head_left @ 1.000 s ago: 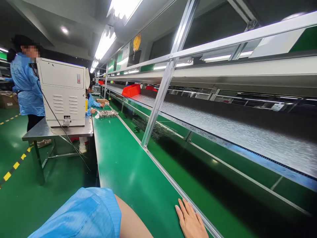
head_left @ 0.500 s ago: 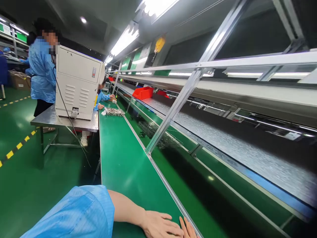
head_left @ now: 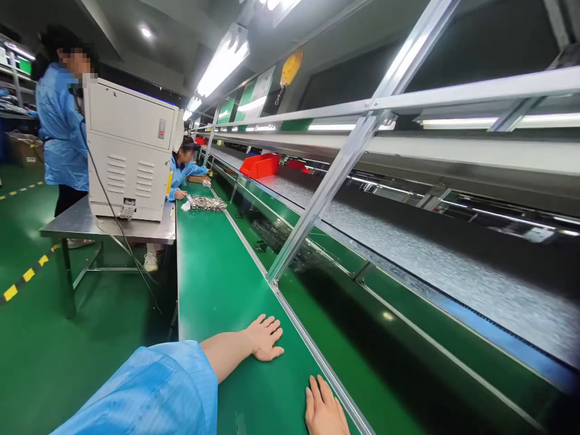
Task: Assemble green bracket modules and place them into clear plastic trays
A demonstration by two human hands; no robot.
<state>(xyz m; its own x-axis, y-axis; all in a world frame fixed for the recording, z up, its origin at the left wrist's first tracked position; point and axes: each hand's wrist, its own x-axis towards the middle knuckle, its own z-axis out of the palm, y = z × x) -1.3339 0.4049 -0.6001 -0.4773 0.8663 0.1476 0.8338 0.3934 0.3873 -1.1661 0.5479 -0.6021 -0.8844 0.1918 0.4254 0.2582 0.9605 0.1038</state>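
My left hand (head_left: 265, 337) lies flat on the green work surface (head_left: 217, 284), fingers spread, holding nothing; its blue sleeve (head_left: 149, 393) fills the lower left. My right hand (head_left: 324, 411) rests palm down at the bottom edge, fingers stretched out next to the metal rail (head_left: 312, 350) that borders the conveyor. Nothing lies between or under the hands.
A pile of small metal parts (head_left: 206, 203) sits farther along the surface near a seated person in blue (head_left: 181, 172). A cream machine (head_left: 129, 151) stands on a steel table (head_left: 81, 226) at left, with a standing person (head_left: 61, 133) behind. Red bins (head_left: 260, 164) sit on the shelf.
My left hand has slid forward and away from my right hand, which it was touching. The camera has turned slightly.
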